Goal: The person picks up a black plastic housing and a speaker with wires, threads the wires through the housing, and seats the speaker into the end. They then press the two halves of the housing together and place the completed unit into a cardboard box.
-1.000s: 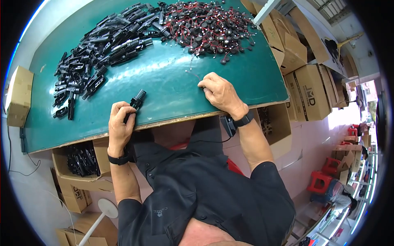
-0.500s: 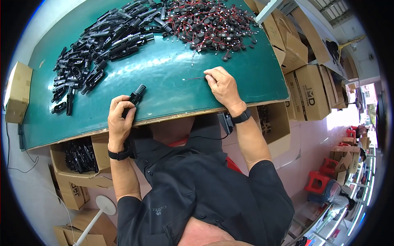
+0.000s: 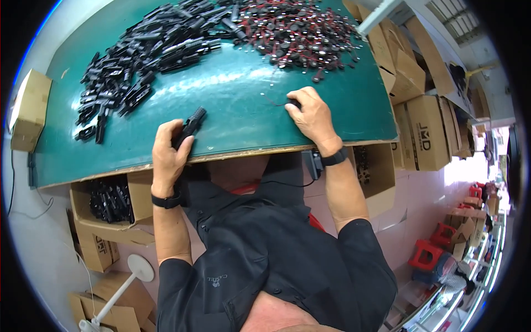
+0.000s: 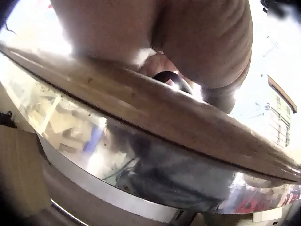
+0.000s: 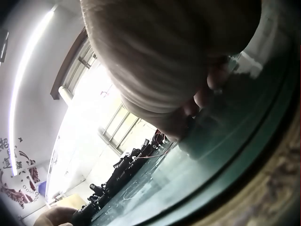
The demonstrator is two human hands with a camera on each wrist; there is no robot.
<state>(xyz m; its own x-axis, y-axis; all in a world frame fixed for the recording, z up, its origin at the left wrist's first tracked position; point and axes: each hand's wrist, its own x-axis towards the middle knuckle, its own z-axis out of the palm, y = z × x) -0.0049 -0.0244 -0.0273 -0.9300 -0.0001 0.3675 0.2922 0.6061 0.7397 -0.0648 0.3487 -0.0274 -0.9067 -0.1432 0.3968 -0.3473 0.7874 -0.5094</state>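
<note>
Near the table's front edge the left hand grips a black ribbed part, its ribbed end pointing away to the upper right. Further right, the right hand pinches a small dark round piece between thumb and fingers, with a thin wire trailing left over the green table top. In the left wrist view, the left hand hides most of what it holds. Curled fingers of the right hand are low over the table in the right wrist view.
A heap of black ribbed parts lies at the back left, beside a pile of round pieces with red wires. Cartons stand at the right, and a small box at the left edge. Below are open boxes.
The left hand's hold has shifted, with thumb and fingers spread wider round the black part. The right hand now shows a dark round piece at its fingertips. The whole head view has shifted slightly.
</note>
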